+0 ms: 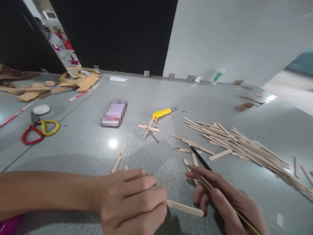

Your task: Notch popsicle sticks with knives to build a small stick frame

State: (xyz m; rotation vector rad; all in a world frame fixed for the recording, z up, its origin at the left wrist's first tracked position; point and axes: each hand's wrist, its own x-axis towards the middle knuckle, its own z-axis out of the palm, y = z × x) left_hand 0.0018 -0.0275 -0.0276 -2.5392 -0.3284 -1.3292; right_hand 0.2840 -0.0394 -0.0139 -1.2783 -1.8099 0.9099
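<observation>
My left hand [133, 202] is closed in a pinch on one end of a flat wooden craft stick [185, 208], which lies low over the grey table [80, 147]. My right hand [227, 202] grips a thin black and gold pen [202, 166]. The pen's tip points away from me, toward a few loose sticks [193, 150]. The right hand's fingers also touch the far end of the held stick. A small cross of glued sticks [148, 128] stands in the middle of the table. A yellow utility knife [161, 113] lies just behind it.
A large heap of craft sticks [244, 145] spreads to the right. A phone [113, 113] lies centre-left. Red and yellow scissors [39, 130] and a white oval object [41, 109] sit at the left. Cardboard scraps [83, 81] lie at the back left. A single stick [119, 157] lies near my left hand.
</observation>
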